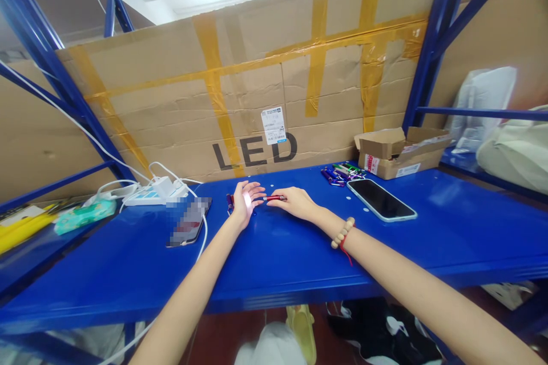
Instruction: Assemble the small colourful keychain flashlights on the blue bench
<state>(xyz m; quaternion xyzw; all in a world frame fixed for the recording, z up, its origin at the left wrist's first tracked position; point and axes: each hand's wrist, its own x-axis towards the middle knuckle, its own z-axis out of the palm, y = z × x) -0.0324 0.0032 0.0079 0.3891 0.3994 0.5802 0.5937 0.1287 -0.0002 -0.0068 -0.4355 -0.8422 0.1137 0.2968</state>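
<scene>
My right hand point(297, 203) pinches a small red flashlight point(274, 198) between thumb and fingers, above the middle of the blue shelf. Its front end points left at my left hand point(245, 205), where a bright white spot lights the palm. The fingers of that left hand are spread, and nothing lies in them. Just behind the left wrist are small dark blue or purple flashlights point(230, 203), partly covered by the hand. Farther right lies a pile of small flashlights point(338, 173) in purple, blue and green.
A phone in a pale case point(382, 200) lies right of the pile, with an open cardboard box point(398, 154) behind it. On the left are another phone point(190, 223), a white power strip point(156, 194) and a loose white cable point(204, 234). Taped cardboard point(257, 85) closes the back.
</scene>
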